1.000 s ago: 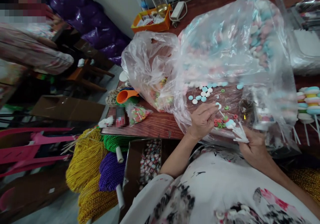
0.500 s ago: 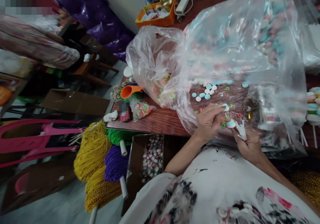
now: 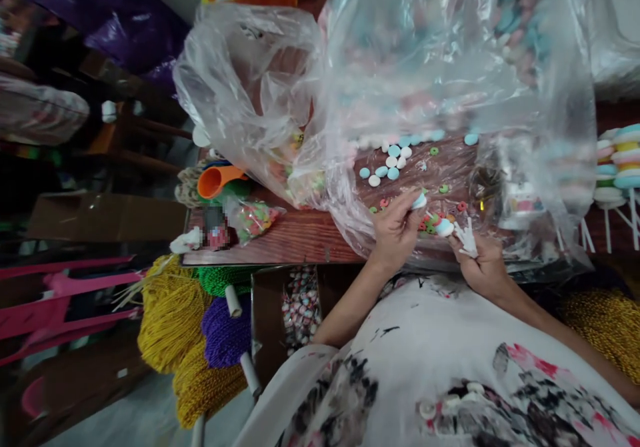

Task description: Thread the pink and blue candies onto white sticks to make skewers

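Between its fingertips my left hand [image 3: 397, 230] pinches a small blue-and-white disc [image 3: 419, 200] above the plastic-covered table. My right hand [image 3: 479, 257] is closed around a bundle of white sticks [image 3: 467, 237] whose tips fan upward. At its fingertips, a blue-and-white piece [image 3: 444, 228] sits beside small green and red rings [image 3: 427, 224]. Loose blue and white discs [image 3: 393, 162] lie in the mouth of a large clear bag [image 3: 425, 54] full of pastel pieces. The two hands are apart.
Another clear bag [image 3: 250, 94], an orange scoop [image 3: 215, 181] and a small bag of rings [image 3: 254, 219] are on the left. Assembled stacks on sticks [image 3: 627, 157] stand at the right. Below the table edge are an open box [image 3: 267, 307] and yellow cord [image 3: 173, 314].
The view has shifted, so the table contents appear farther left and higher. My left hand has moved apart from the piece by my right hand, holding a disc.
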{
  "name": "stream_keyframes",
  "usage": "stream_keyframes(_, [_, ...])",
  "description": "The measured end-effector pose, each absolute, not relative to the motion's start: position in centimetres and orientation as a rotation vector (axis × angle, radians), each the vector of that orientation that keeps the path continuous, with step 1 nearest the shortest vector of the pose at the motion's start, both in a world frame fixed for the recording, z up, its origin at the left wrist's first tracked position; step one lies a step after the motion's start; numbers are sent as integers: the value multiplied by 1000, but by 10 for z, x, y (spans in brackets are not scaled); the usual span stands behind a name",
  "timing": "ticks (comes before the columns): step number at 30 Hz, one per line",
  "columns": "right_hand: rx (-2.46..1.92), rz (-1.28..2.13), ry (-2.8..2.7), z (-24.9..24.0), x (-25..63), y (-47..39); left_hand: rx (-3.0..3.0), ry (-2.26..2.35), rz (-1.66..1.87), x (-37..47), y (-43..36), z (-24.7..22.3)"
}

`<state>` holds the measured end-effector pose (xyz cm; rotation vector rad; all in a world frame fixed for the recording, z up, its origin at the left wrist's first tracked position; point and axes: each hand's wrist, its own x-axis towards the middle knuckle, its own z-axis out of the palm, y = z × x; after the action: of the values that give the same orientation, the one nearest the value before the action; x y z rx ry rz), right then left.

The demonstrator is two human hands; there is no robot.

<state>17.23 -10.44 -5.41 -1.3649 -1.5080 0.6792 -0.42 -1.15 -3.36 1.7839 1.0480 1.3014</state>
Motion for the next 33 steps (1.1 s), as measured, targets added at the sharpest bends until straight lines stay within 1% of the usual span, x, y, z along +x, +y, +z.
stream_keyframes(5, [-1429, 755, -1461, -60, 173, -110, 1892, 1030, 1405, 9, -32, -31])
stream_keyframes(7, [-1470, 775, -1442, -63, 175, -113, 1907, 1005, 1361, 13, -40, -28])
stream_keyframes(12, [-1520, 697, -1384, -55, 177, -117, 1928, 876, 1236, 25, -57, -33])
stream_keyframes(16, [-1534, 678, -1313, -52, 183, -118, 1952, 790, 1177, 22, -53, -31])
stream_keyframes(19, [-1577, 676, -1231, -59, 194, -113, 2022, 746, 1128, 11, -23, -17])
stream_keyframes(22, [-1612, 731, -1132, -62, 204, -104, 2159, 885, 962, 14, 33, -2])
stream_keyframes(23, [-1615, 761, -1116, -61, 207, -101, 2259, 922, 802, 21, 54, 1])
stream_keyframes(25, [-1627, 813, -1109, -56, 211, -97, 2407, 1023, 348, 40, 93, 3])
stream_keyframes(26, [-1641, 834, -1120, -53, 212, -97, 2407, 1027, 258, 50, 111, 2])
stream_keyframes(30, [-1718, 844, -1130, -44, 218, -102, 2311, 995, 127, 71, 163, -4])
stream_keyframes(33, [-1711, 845, -1052, -43, 219, -106, 2124, 1012, 233, 56, 177, -2])
